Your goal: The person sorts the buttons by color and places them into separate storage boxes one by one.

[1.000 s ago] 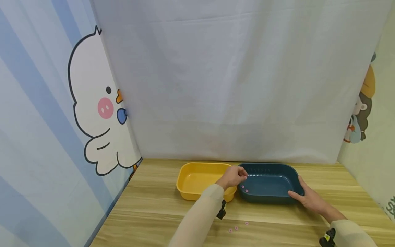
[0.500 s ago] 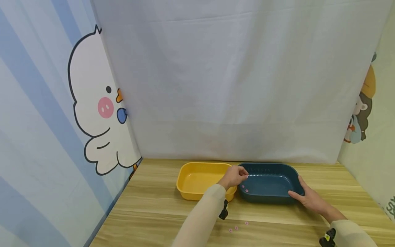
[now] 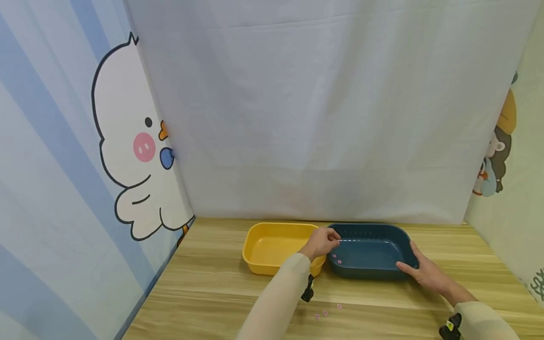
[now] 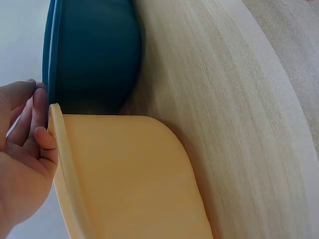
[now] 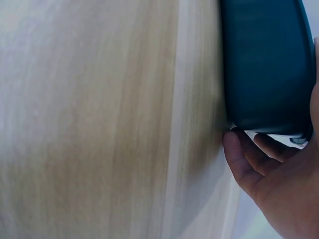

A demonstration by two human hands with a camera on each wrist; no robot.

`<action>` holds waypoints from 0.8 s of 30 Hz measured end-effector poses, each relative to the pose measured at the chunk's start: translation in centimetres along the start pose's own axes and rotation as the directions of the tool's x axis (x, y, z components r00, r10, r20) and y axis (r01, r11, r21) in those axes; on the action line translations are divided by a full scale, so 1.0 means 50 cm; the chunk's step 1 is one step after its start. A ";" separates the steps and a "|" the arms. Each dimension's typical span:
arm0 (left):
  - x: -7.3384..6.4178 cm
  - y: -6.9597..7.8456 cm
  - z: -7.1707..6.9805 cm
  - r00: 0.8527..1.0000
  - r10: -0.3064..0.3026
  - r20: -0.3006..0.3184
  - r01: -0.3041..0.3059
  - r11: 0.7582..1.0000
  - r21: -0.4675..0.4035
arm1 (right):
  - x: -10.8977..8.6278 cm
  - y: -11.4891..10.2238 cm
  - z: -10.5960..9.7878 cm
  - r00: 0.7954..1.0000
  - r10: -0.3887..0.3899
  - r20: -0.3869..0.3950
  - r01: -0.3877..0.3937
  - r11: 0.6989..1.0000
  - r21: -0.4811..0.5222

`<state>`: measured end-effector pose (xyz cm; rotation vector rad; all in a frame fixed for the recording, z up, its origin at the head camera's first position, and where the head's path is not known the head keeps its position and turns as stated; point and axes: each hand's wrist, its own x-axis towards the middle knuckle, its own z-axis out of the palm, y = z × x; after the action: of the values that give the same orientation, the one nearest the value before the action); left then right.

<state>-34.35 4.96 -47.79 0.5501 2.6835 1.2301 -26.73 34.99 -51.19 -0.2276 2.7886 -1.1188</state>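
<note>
The left hand [image 3: 321, 242] sits at the seam where the two trays meet, its fingers curled over the left rim of the dark blue tray [image 3: 369, 234]; in the left wrist view the fingertips [image 4: 35, 107] press against that rim, just above the corner of the yellow tray [image 4: 129, 174], though whether they truly pinch it I cannot tell. The right hand [image 3: 425, 273] holds the blue tray's near right corner, thumb over the rim and fingers wrapped along the outer wall; the right wrist view shows the fingers [image 5: 249, 159] tucked under the tray's rounded side [image 5: 264, 64], so this hand grips the tray. The blue tray stands flat on the table, right of the yellow one and touching it side by side; two small pink rings [image 3: 336, 259] lie inside it near its left end, and a row of small holes runs along its far wall; the yellow tray [image 3: 272, 245] shows a bare floor.

Both forearms wear pale beige sleeves, each with a small black device strapped at the wrist. Three more pink rings [image 3: 325, 313] lie loose on the wooden table [image 3: 212, 293], near the front edge and between the two arms; the tabletop is light wood with long grain. A white cloth [image 3: 323, 118] hangs behind the table; at the left a blue-striped curtain bears a cartoon duck [image 3: 131, 146]; at the right edge a pale curtain shows a small cartoon figure [image 3: 499, 151].
</note>
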 end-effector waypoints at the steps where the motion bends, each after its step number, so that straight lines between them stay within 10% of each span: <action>1: 0.000 -0.001 -0.001 1.000 0.000 0.001 0.000 1.000 -0.002 | 0.000 -0.001 0.000 1.000 -0.002 0.001 0.002 1.000 -0.003; 12: -0.011 -0.008 -0.020 0.994 0.068 0.081 -0.066 0.998 -0.022 | 0.000 -0.006 -0.002 1.000 0.007 0.007 -0.008 1.000 0.018; 24: -0.083 0.000 -0.043 0.952 0.171 0.254 -0.177 0.984 0.000 | 0.003 0.001 0.002 1.000 0.013 0.010 -0.013 1.000 0.012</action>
<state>-31.11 1.86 -46.52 0.8993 2.4801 1.0854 -26.85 34.93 -51.30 -0.2124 2.7699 -1.1280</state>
